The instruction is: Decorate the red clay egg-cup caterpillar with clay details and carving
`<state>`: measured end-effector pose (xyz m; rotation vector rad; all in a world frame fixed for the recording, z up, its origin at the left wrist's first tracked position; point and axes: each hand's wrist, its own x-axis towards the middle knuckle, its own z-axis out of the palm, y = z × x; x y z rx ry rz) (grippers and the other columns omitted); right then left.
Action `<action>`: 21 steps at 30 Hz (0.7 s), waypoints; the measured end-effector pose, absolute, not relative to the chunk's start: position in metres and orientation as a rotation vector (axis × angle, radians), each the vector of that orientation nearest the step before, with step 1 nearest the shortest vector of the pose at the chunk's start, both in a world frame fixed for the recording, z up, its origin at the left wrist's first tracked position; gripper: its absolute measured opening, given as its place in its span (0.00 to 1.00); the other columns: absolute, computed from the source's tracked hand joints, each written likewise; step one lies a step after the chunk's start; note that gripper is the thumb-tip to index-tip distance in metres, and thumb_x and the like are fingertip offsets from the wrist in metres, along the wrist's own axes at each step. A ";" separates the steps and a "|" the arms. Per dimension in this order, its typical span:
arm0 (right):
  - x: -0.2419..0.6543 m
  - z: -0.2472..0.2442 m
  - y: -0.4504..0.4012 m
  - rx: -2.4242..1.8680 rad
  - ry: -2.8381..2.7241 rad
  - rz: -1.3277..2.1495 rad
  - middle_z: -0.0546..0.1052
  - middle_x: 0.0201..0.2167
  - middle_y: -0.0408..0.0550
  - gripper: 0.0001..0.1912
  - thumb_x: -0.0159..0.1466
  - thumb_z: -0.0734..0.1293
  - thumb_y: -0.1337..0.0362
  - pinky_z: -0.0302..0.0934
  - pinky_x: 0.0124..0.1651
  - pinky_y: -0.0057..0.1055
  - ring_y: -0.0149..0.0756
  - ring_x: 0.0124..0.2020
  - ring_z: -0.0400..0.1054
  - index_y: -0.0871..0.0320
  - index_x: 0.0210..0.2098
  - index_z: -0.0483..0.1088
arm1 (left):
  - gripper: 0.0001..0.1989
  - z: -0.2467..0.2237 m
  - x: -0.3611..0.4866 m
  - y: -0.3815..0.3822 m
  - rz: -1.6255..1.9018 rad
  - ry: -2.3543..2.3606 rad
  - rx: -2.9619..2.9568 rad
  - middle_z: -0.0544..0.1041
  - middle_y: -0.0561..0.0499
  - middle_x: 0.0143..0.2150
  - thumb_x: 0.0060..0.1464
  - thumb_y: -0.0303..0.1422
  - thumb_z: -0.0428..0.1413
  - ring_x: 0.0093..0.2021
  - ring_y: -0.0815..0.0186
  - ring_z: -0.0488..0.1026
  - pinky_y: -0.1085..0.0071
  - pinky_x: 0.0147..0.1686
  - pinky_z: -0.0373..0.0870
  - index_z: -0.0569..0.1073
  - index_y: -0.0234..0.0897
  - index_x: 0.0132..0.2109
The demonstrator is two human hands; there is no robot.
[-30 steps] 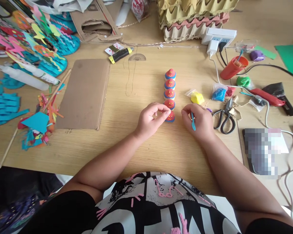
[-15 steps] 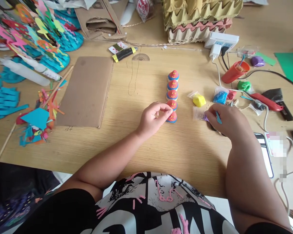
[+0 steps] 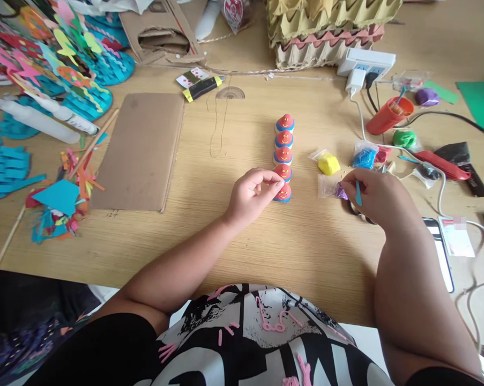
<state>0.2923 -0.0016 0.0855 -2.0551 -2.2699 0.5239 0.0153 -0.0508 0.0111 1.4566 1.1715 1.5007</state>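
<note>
Several red clay heads with yellow smiling faces, blue bands and pale bases form a row (image 3: 283,155) in the middle of the table. My left hand (image 3: 253,195) is beside the two nearest heads, thumb and forefinger pinched; anything between them is too small to make out. A small light-blue plastic clay tool (image 3: 358,194) is gripped in my right hand (image 3: 380,201), its flat end pointing down. The fingertips of that hand are at the purple clay (image 3: 340,190) in a clear bag. Yellow clay (image 3: 328,164) lies just behind it.
Blue clay (image 3: 364,157), green clay (image 3: 403,139), an orange cup (image 3: 390,116) and scissors (image 3: 353,208) lie around my right hand. A white power strip (image 3: 366,61) trails cables. Cardboard (image 3: 139,153) and paper scraps (image 3: 60,198) lie left; egg trays (image 3: 330,32) stand behind.
The view has shifted slightly. My right hand still holds the blue tool at the purple clay, more of which now shows. My left hand keeps its pinch beside the row.
</note>
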 end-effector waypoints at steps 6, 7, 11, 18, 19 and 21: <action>0.300 0.080 -0.003 -1.910 -2.250 0.531 0.74 0.21 0.45 0.12 0.67 0.71 0.61 0.49 0.33 0.36 0.37 0.25 0.61 0.53 0.28 0.69 | 0.14 0.011 0.015 -0.051 1.522 1.145 1.436 0.84 0.48 0.38 0.64 0.47 0.67 0.39 0.65 0.77 0.64 0.43 0.74 0.83 0.41 0.39; 0.302 0.080 -0.003 -1.891 -2.232 0.523 0.73 0.21 0.45 0.13 0.67 0.71 0.60 0.49 0.33 0.36 0.37 0.24 0.61 0.53 0.27 0.69 | 0.14 0.010 0.015 -0.051 1.527 1.137 1.427 0.84 0.48 0.38 0.64 0.46 0.68 0.39 0.65 0.77 0.64 0.44 0.74 0.83 0.41 0.39; 0.294 0.079 -0.008 -1.790 -1.999 0.543 0.71 0.20 0.44 0.10 0.69 0.71 0.59 0.54 0.36 0.38 0.37 0.25 0.62 0.53 0.31 0.73 | 0.15 0.011 0.016 -0.051 1.520 1.097 1.341 0.84 0.48 0.38 0.62 0.47 0.69 0.38 0.67 0.77 0.66 0.41 0.75 0.83 0.40 0.40; 0.222 0.063 -0.041 -1.194 -1.427 1.523 0.82 0.31 0.46 0.19 0.62 0.79 0.46 0.61 0.33 0.33 0.32 0.28 0.67 0.54 0.40 0.83 | 0.13 0.017 0.017 -0.058 1.465 1.038 1.357 0.85 0.50 0.38 0.65 0.44 0.67 0.37 0.69 0.79 0.71 0.40 0.75 0.83 0.39 0.42; 0.214 0.061 -0.045 -1.148 -1.374 1.600 0.82 0.31 0.45 0.20 0.61 0.80 0.45 0.60 0.32 0.32 0.31 0.28 0.66 0.54 0.40 0.83 | 0.12 0.018 0.016 -0.058 1.467 1.041 1.400 0.85 0.50 0.38 0.65 0.43 0.67 0.38 0.68 0.79 0.71 0.40 0.76 0.83 0.39 0.42; 0.204 0.058 -0.051 -1.090 -1.236 1.734 0.81 0.30 0.44 0.20 0.59 0.81 0.44 0.59 0.31 0.31 0.29 0.28 0.65 0.54 0.37 0.83 | 0.09 0.018 0.016 -0.058 1.483 1.055 1.527 0.84 0.50 0.39 0.67 0.40 0.66 0.39 0.68 0.79 0.71 0.40 0.75 0.83 0.40 0.41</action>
